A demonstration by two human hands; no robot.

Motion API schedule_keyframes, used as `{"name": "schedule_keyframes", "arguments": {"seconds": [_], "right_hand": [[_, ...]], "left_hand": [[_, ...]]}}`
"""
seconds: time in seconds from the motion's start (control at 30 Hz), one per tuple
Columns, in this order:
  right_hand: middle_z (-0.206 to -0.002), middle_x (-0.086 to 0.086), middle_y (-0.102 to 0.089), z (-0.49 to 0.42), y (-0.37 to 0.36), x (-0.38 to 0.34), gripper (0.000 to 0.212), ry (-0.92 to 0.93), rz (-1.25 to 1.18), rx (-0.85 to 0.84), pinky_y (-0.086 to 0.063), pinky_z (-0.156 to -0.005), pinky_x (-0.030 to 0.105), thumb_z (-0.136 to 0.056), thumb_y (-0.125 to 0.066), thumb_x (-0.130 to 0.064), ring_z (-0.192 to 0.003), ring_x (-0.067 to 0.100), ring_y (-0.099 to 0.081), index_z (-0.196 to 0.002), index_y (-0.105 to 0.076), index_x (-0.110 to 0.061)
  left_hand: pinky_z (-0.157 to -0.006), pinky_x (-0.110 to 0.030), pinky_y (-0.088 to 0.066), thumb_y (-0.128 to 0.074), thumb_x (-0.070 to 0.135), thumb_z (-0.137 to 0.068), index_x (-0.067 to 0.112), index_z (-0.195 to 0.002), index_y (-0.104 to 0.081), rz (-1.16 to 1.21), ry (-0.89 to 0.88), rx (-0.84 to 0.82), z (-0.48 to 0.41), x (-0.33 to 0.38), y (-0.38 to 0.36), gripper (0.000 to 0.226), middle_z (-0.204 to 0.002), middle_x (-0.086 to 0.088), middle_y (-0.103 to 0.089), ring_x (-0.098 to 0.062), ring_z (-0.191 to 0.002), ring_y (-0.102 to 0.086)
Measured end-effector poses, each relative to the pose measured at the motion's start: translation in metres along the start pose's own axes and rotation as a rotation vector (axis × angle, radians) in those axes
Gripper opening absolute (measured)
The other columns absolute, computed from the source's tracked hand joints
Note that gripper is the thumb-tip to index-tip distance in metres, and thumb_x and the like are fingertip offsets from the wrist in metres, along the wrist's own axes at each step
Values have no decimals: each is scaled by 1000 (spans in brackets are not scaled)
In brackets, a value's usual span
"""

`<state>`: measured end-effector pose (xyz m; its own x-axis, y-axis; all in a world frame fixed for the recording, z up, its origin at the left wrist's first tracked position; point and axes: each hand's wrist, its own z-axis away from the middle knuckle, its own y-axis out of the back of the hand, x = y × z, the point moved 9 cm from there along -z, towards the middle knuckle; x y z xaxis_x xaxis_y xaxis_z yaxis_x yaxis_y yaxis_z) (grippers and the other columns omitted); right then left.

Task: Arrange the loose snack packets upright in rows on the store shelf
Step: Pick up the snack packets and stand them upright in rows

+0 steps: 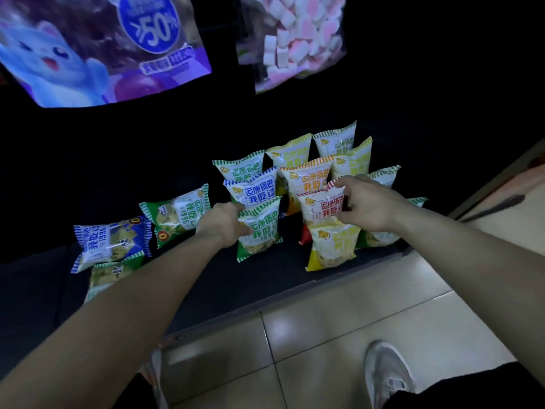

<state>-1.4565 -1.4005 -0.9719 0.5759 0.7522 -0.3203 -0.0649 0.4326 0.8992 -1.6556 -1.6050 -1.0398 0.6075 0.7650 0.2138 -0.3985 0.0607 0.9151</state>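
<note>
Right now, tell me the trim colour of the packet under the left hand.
Green and white striped trim on that packet, gripped by the left hand; the head view shows it.

You are standing in a shop, at a low, dark display shelf (265, 290) that sits just above a glossy beige tiled floor (368, 314). Toward its right end, many small printed crisp-style snack packets (312, 178) of one brand, trimmed in green, blue, orange, red and yellow, stand in rows, as stock does. Above the shelf's back edge hang a large purple bag with a cartoon cat and a round ">50%" badge (97, 48) and a clear bag of pink-and-white marshmallow pieces (295, 36), retail goods on display.
</note>
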Motion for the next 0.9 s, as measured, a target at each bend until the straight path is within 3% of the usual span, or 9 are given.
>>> {"name": "schedule_keyframes", "arguments": {"seconds": [0.3, 0.7, 0.9], "right_hand": [[-151, 2, -37, -9, -14, -15, 75, 52, 52, -32, -47, -98, 43, -87, -68, -40, -134, 25, -43, -151, -30, -29], [-148, 0, -41, -10, -14, -25, 71, 55, 65, -39, -47, -94, 39, -88, -68, -40, -131, 23, -45, -149, -33, -29], [-153, -1, -35, -8, -17, -30, 70, 52, 88, -57, -45, -99, 42, -90, -66, -42, -133, 27, -43, -150, -32, -31]], "left_hand": [[-100, -36, -46, -72, 41, -87, 27, -150, -36, 151, 12, -115, -34, 7, -30, 74, -152, -10, -40, -29, -131, -47], [-100, -38, -47, -71, 38, -88, 28, -150, -37, 74, -24, -98, -32, 12, -27, 72, -149, -11, -44, -29, -129, -49], [-97, -40, -48, -64, 33, -93, 25, -147, -40, 95, -34, -1, -29, 20, -27, 60, -143, -10, -48, -29, -126, -50]]}}
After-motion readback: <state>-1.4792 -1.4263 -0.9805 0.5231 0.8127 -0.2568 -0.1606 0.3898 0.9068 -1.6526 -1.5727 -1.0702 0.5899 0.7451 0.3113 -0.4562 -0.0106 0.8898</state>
